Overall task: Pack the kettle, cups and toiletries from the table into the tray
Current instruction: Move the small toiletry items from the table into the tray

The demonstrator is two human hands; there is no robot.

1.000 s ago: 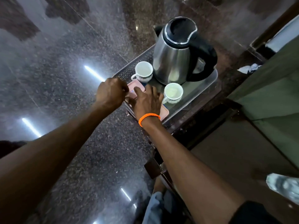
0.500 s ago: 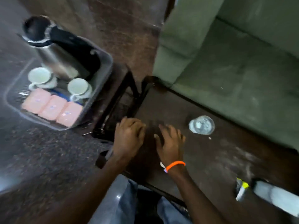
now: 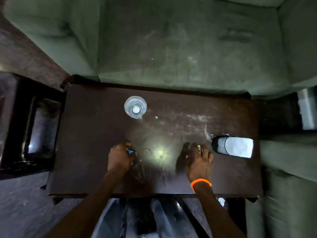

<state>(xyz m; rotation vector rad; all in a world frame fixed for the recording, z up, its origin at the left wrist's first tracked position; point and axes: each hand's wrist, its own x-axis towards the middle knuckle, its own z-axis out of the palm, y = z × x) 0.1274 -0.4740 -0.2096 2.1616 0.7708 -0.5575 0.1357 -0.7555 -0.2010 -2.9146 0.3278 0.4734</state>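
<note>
Now that the view has swung off the tray onto the table (image 3: 96, 134), left hand (image 3: 119, 158) is clenched on a small blue item, right hand (image 3: 199, 160) apparently pinching another, so toiletries come next.

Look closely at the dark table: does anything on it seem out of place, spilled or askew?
The bottle lies on its side at the table's right edge, while the clear cup stands upright. Pale smears streak the tabletop near it; whether spill or scratches, I cannot tell.
</note>
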